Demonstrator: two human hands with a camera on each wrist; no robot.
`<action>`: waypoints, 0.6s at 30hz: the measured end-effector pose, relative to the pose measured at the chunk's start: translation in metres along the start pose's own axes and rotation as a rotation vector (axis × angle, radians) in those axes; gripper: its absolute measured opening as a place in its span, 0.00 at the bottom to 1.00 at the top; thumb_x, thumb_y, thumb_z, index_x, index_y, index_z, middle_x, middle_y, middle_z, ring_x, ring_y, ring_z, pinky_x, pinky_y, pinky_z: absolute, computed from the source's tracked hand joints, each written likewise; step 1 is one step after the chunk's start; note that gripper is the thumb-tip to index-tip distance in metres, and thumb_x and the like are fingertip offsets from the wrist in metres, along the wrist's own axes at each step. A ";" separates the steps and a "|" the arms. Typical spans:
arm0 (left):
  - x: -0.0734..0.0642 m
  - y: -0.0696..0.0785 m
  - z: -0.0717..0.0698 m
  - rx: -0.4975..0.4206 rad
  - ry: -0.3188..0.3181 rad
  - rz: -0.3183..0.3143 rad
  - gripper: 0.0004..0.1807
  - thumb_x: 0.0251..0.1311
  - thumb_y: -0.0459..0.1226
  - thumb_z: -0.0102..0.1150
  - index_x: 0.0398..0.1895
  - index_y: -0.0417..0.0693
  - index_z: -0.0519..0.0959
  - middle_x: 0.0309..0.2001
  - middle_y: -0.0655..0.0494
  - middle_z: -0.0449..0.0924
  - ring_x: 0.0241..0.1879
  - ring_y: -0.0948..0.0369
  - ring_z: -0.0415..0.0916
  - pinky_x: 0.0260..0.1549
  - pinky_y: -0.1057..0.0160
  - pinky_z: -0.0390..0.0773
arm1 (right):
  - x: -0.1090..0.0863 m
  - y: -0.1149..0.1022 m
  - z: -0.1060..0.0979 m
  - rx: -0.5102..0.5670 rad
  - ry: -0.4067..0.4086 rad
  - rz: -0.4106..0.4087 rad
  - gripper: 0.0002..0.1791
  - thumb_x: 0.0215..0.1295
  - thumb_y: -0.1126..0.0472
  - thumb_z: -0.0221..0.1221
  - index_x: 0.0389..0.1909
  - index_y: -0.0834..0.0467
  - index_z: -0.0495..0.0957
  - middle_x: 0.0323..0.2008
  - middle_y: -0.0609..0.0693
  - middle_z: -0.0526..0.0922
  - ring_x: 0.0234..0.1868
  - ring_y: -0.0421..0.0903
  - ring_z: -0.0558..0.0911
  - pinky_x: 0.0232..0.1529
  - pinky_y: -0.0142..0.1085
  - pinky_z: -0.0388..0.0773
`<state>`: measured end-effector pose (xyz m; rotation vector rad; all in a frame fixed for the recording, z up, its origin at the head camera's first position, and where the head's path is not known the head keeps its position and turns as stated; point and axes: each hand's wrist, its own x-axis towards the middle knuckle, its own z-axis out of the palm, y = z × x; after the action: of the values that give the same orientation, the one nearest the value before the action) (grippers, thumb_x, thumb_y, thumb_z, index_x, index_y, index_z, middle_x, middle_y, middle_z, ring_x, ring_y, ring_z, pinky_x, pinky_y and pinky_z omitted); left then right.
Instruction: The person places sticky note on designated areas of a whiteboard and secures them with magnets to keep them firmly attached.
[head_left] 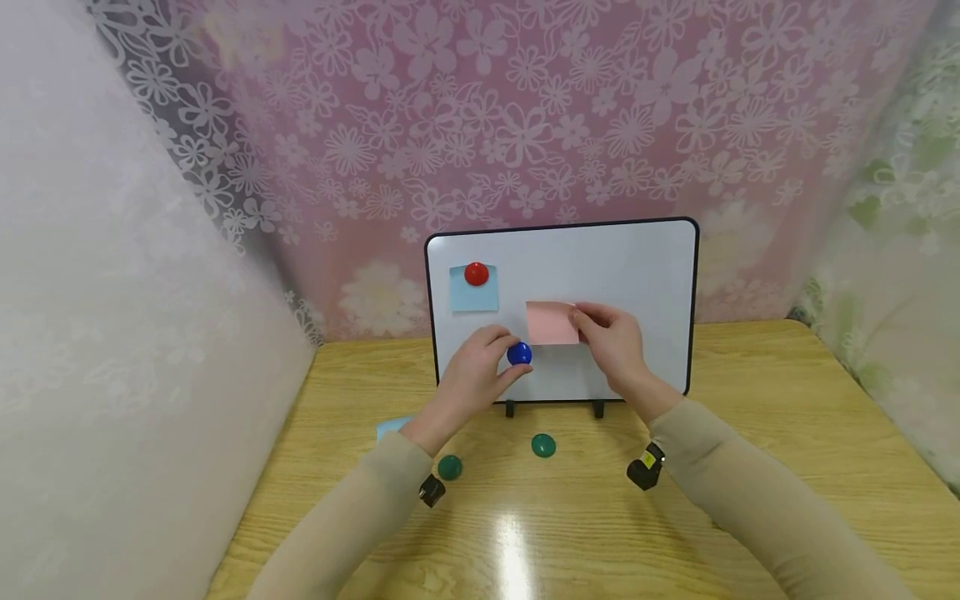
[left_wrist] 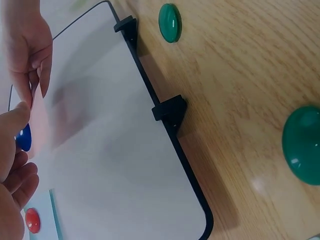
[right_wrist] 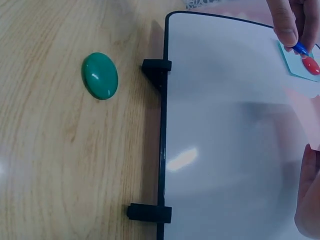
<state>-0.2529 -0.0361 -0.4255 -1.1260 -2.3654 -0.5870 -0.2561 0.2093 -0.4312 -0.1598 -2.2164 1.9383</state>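
Note:
My left hand (head_left: 477,369) pinches a round blue magnet (head_left: 519,353) between thumb and fingers, in front of the whiteboard (head_left: 637,267). Close to it on the right, my right hand (head_left: 617,342) pinches the right edge of a pink sticky note (head_left: 551,323). The note hangs over the middle of the board, its left end near the blue magnet; in the right wrist view the pink paper (right_wrist: 305,115) stands a little off the surface. At the board's upper left, a red magnet (head_left: 476,273) sits on the top of a light blue sticky note (head_left: 468,296).
Two green magnets lie on the wooden table (head_left: 360,375): one (head_left: 543,445) before the board, another (head_left: 450,467) beside my left wrist. Light blue paper (head_left: 392,427) shows partly behind my left forearm. Black feet (head_left: 510,408) hold the board up against the patterned backdrop (head_left: 525,125).

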 end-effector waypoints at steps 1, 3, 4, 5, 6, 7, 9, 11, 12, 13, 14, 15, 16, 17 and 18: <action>0.001 0.000 0.000 0.000 0.006 -0.002 0.22 0.63 0.43 0.79 0.51 0.37 0.87 0.47 0.49 0.83 0.46 0.56 0.80 0.50 0.62 0.83 | 0.002 0.000 0.001 -0.004 0.005 -0.004 0.25 0.81 0.52 0.62 0.68 0.65 0.80 0.62 0.60 0.82 0.56 0.47 0.84 0.52 0.28 0.83; 0.002 0.000 0.000 0.007 0.014 -0.003 0.22 0.63 0.44 0.79 0.52 0.37 0.87 0.47 0.50 0.83 0.46 0.57 0.80 0.51 0.63 0.83 | 0.004 -0.001 0.003 -0.001 0.013 -0.006 0.25 0.81 0.52 0.62 0.67 0.65 0.80 0.61 0.59 0.82 0.56 0.48 0.84 0.51 0.28 0.83; 0.003 -0.001 0.000 0.008 0.017 -0.004 0.22 0.63 0.44 0.79 0.52 0.37 0.87 0.47 0.50 0.82 0.46 0.57 0.80 0.51 0.63 0.83 | 0.005 -0.002 0.003 -0.002 0.015 -0.007 0.25 0.81 0.52 0.62 0.67 0.64 0.80 0.61 0.59 0.82 0.57 0.48 0.84 0.52 0.28 0.83; 0.003 -0.001 0.000 0.013 0.020 -0.003 0.22 0.64 0.44 0.78 0.52 0.37 0.86 0.47 0.50 0.82 0.46 0.57 0.80 0.51 0.63 0.83 | 0.006 -0.003 0.005 -0.003 0.017 -0.008 0.25 0.81 0.52 0.62 0.67 0.64 0.80 0.61 0.59 0.82 0.57 0.48 0.84 0.52 0.28 0.83; 0.004 -0.001 -0.001 0.016 0.022 -0.002 0.22 0.64 0.45 0.78 0.53 0.37 0.86 0.48 0.50 0.82 0.46 0.57 0.80 0.51 0.63 0.83 | 0.007 -0.004 0.006 0.002 0.020 -0.009 0.25 0.80 0.51 0.62 0.67 0.64 0.80 0.61 0.59 0.82 0.56 0.48 0.84 0.53 0.29 0.83; 0.004 -0.001 -0.001 0.021 0.023 0.001 0.23 0.65 0.45 0.78 0.53 0.37 0.86 0.48 0.50 0.82 0.46 0.57 0.80 0.51 0.63 0.83 | 0.008 -0.005 0.007 0.007 0.023 -0.008 0.25 0.80 0.51 0.62 0.67 0.64 0.80 0.61 0.59 0.82 0.56 0.48 0.84 0.53 0.29 0.83; 0.006 0.000 -0.001 0.028 0.029 0.007 0.23 0.65 0.45 0.77 0.53 0.37 0.86 0.48 0.50 0.83 0.46 0.57 0.80 0.51 0.63 0.83 | 0.010 -0.008 0.008 0.015 0.032 -0.006 0.25 0.80 0.52 0.62 0.67 0.64 0.81 0.61 0.59 0.82 0.56 0.48 0.84 0.53 0.30 0.83; 0.008 0.000 -0.001 0.039 0.037 0.008 0.23 0.66 0.45 0.77 0.54 0.37 0.86 0.48 0.49 0.83 0.47 0.56 0.80 0.51 0.62 0.83 | 0.012 -0.011 0.009 0.026 0.042 -0.004 0.24 0.80 0.52 0.63 0.66 0.65 0.81 0.61 0.58 0.82 0.57 0.48 0.84 0.54 0.31 0.83; 0.009 0.000 -0.001 0.041 0.043 0.007 0.23 0.66 0.45 0.77 0.54 0.37 0.86 0.49 0.49 0.83 0.47 0.56 0.81 0.51 0.62 0.83 | 0.012 -0.012 0.009 0.034 0.047 -0.002 0.24 0.80 0.52 0.63 0.66 0.65 0.81 0.61 0.58 0.82 0.57 0.48 0.84 0.54 0.32 0.83; 0.010 0.000 -0.001 0.043 0.048 0.006 0.23 0.66 0.45 0.77 0.54 0.37 0.86 0.49 0.49 0.83 0.47 0.56 0.80 0.51 0.62 0.83 | 0.013 -0.013 0.009 0.036 0.052 -0.002 0.24 0.80 0.52 0.63 0.66 0.64 0.81 0.61 0.58 0.83 0.57 0.48 0.84 0.55 0.33 0.83; 0.011 0.000 -0.001 0.045 0.055 0.007 0.23 0.65 0.45 0.77 0.54 0.37 0.86 0.48 0.49 0.83 0.47 0.56 0.80 0.51 0.62 0.83 | 0.013 -0.014 0.009 0.037 0.057 -0.003 0.24 0.80 0.52 0.63 0.66 0.64 0.81 0.61 0.58 0.83 0.57 0.48 0.84 0.56 0.33 0.83; 0.011 0.000 -0.001 0.046 0.062 0.007 0.23 0.65 0.45 0.77 0.53 0.37 0.86 0.48 0.49 0.83 0.47 0.56 0.80 0.52 0.62 0.82 | 0.014 -0.015 0.010 0.038 0.063 -0.003 0.24 0.80 0.52 0.63 0.66 0.63 0.82 0.61 0.57 0.83 0.57 0.47 0.84 0.56 0.33 0.83; 0.012 0.000 -0.001 0.048 0.065 0.008 0.23 0.65 0.45 0.77 0.53 0.37 0.86 0.48 0.49 0.82 0.47 0.56 0.80 0.51 0.62 0.82 | 0.014 -0.016 0.010 0.041 0.068 -0.003 0.23 0.80 0.52 0.63 0.66 0.63 0.82 0.61 0.57 0.82 0.57 0.47 0.84 0.57 0.34 0.83; 0.012 0.000 -0.001 0.046 0.067 0.008 0.23 0.65 0.45 0.77 0.53 0.37 0.86 0.48 0.49 0.82 0.46 0.56 0.80 0.50 0.62 0.82 | 0.014 -0.017 0.010 0.043 0.073 -0.001 0.23 0.80 0.52 0.63 0.65 0.63 0.82 0.61 0.57 0.83 0.57 0.47 0.84 0.57 0.34 0.83; 0.012 0.000 -0.002 0.045 0.068 0.007 0.23 0.65 0.45 0.78 0.53 0.37 0.87 0.47 0.49 0.82 0.46 0.56 0.79 0.49 0.63 0.82 | 0.015 -0.018 0.011 0.046 0.075 0.000 0.23 0.80 0.52 0.63 0.65 0.62 0.82 0.61 0.57 0.83 0.56 0.47 0.84 0.57 0.34 0.83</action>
<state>-0.2591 -0.0299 -0.4175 -1.0769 -2.3045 -0.5587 -0.2719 0.1995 -0.4141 -0.2217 -2.1230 1.9485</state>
